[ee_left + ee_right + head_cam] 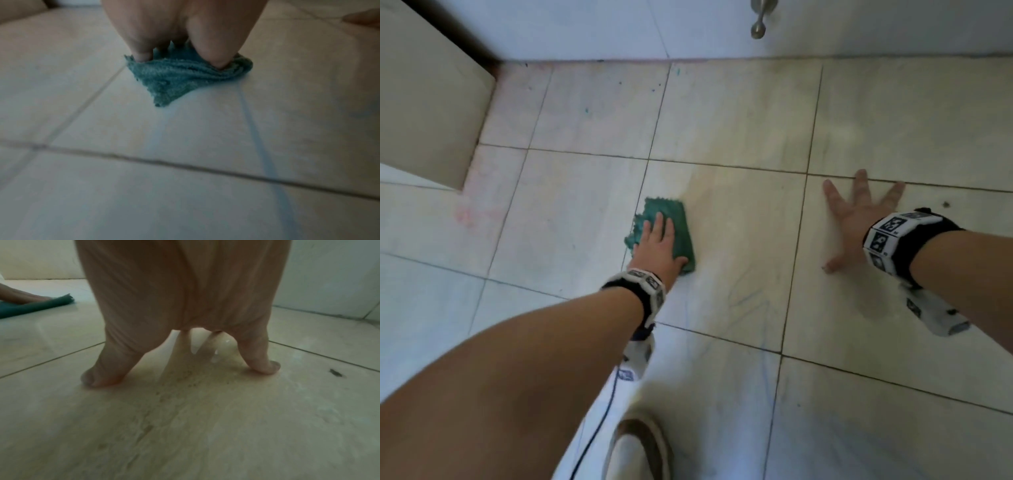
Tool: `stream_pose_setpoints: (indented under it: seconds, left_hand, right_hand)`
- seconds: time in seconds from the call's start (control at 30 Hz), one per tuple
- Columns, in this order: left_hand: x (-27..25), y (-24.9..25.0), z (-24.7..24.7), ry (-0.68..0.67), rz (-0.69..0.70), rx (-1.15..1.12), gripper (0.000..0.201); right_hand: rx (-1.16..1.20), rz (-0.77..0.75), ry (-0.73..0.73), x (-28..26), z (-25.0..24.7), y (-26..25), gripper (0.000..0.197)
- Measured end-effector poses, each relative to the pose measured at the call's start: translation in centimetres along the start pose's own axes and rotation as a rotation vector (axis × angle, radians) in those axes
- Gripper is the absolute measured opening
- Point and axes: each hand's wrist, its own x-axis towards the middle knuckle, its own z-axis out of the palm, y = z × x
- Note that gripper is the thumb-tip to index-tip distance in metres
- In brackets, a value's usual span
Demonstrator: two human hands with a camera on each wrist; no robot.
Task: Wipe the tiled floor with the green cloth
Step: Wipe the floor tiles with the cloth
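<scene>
left hand (655,245) fingers straight, pressing folded green terry cloth (671,228) on pale tiled floor (739,137); right hand (856,219) splayed right of cloth. keep pressure even, overlap strokes.

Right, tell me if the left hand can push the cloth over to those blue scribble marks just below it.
Probably yes. The left hand presses flat on the green cloth, and the blue marks lie on bare tile beside it; nothing lies between. The right hand rests well aside.

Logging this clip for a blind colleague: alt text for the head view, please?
A person's left hand presses a green cloth flat on the tiled floor, while the right hand braces on a tile with fingers spread. A cabinet corner stands at left.
</scene>
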Motion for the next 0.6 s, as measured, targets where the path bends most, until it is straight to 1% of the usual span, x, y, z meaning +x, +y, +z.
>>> stream_pose_setpoints:
  seconds: [0.07,0.17,0.23,0.27,0.33,0.4,0.43,0.5,0.6]
  left_hand:
    - [-2.3,2.7,1.9,-0.029,0.052,-0.013,0.087]
    - [-4.8,9.3,4.4,-0.094,0.268,0.078,0.085]
    - [-6.2,13.7,6.0,-0.139,0.409,0.094,0.082]
    - [-6.8,15.2,6.7,-0.147,0.453,0.104,0.081]
    - [-6.8,16.4,7.3,-0.135,0.495,0.125,0.082]
    - [-6.2,15.5,6.7,-0.117,0.503,0.125,0.085]
    - [-5.7,14.3,6.1,-0.107,0.48,0.115,0.086]
    - [-4.4,10.6,4.6,-0.061,0.37,0.071,0.087]
    - [-2.7,1.9,3.1,0.013,0.133,0.024,0.089]
  right_hand:
    - [0.009,0.0,0.005,-0.2,0.0,-0.1,0.156]
    - [-0.03,-0.008,0.014,0.0,0.2,0.2,0.157]
    - [-0.056,-0.008,0.04,0.6,0.6,0.5,0.158]
    - [-0.067,-0.011,0.053,0.9,1.0,0.6,0.158]
    - [-0.09,-0.018,0.065,1.4,2.1,1.3,0.159]
    - [-0.084,-0.027,0.058,1.0,2.9,1.4,0.161]
    - [-0.074,-0.029,0.056,0.2,3.2,1.2,0.161]
    - [-0.038,-0.029,0.049,-1.9,3.7,0.5,0.157]
    - [-0.012,-0.012,-0.003,-4.3,5.1,-0.7,0.149]
